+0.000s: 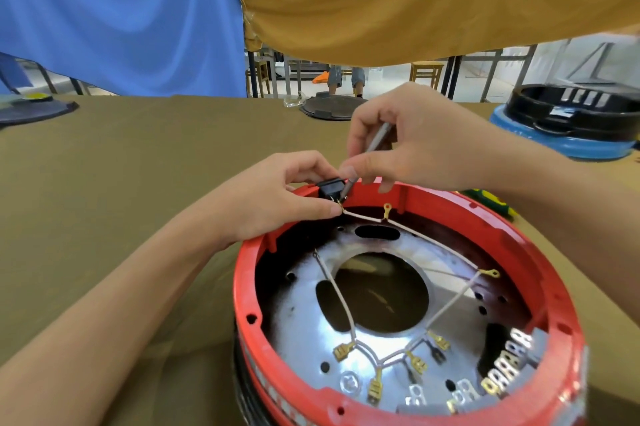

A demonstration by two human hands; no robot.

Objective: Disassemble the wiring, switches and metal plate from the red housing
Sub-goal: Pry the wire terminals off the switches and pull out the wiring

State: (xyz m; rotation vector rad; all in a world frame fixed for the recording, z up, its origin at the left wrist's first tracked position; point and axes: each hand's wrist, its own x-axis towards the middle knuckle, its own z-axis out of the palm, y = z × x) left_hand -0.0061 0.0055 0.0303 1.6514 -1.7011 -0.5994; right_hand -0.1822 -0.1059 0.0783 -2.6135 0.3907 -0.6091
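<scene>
The red housing sits upside-down on the worktop, near edge, w/ a black base under it; it's a round plastic ring, prob. light but stiff, rim w/ screw holes and notches, best held by the rim. Inside lies the metal plate, shiny, dished, w/ a big centre hole and oblong slots; looks thin and rigid, edges maybe sharp, so lift by the centre hole or rim once wires are off. The wiring is thin whitish leads w/ brass ring and spade terminals: soft, floppy, easy to tear at the crimps, so grip at the terminal, not the lead. A black switch sits clipped in the far rim; small, hard plastic, likely snaps out. Left hand pinches the switch from above, thumb pressing the lead end at its tabs. Right hand is curled round a slim grey tool, tip at the switch tabs, prob. prying a terminal off.
</scene>
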